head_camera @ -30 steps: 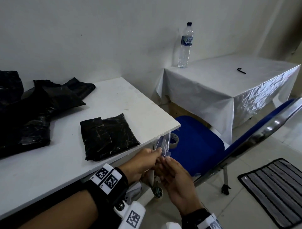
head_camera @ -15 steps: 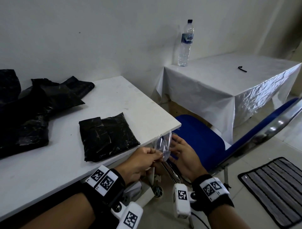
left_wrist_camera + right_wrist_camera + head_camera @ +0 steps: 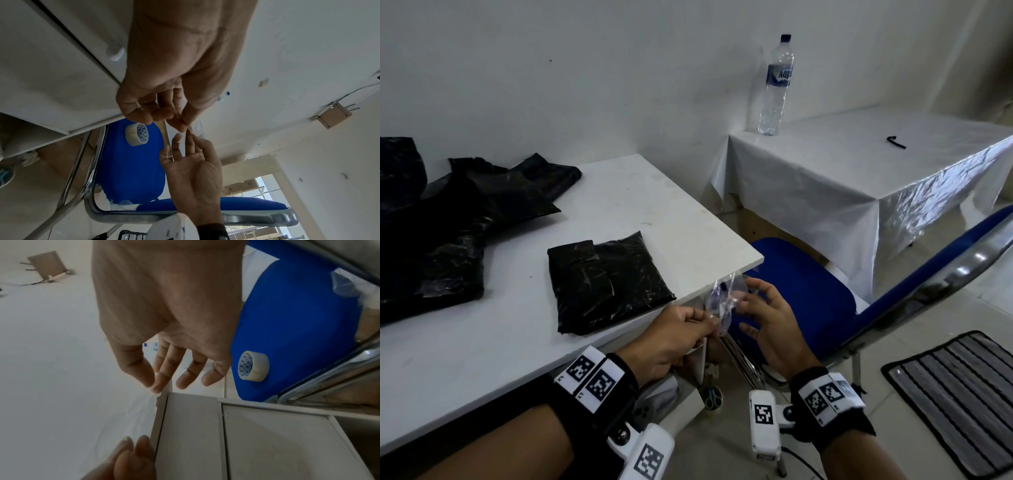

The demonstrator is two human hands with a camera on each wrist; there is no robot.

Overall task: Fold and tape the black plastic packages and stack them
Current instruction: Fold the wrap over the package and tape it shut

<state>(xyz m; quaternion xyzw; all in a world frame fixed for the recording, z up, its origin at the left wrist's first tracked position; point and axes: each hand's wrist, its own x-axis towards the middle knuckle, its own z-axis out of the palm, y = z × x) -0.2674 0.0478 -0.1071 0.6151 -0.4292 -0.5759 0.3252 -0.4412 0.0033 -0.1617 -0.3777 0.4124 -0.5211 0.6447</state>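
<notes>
A folded black package (image 3: 606,284) lies near the front right corner of the white table (image 3: 671,212). More black packages (image 3: 448,222) are heaped at the table's left. Just off that corner my left hand (image 3: 707,318) pinches the lower end of a clear tape strip (image 3: 722,298) between thumb and forefinger. In the left wrist view that pinch (image 3: 182,125) shows plainly. My right hand (image 3: 753,305) is beside the strip with fingers spread and straight, fingertips (image 3: 160,384) touching it. The tape roll (image 3: 136,134) lies on the blue chair seat (image 3: 298,329).
The blue chair (image 3: 808,298) with a chrome frame stands right of the table. Behind it, a table under a white cloth (image 3: 859,178) carries a water bottle (image 3: 774,85) and a small black tool (image 3: 895,142). A striped mat (image 3: 959,404) lies on the floor.
My right hand has let go of the strip's end, swung out to the right and opened its fingers. The left hand keeps its pinch, and the strip now stands up beside the table corner.
</notes>
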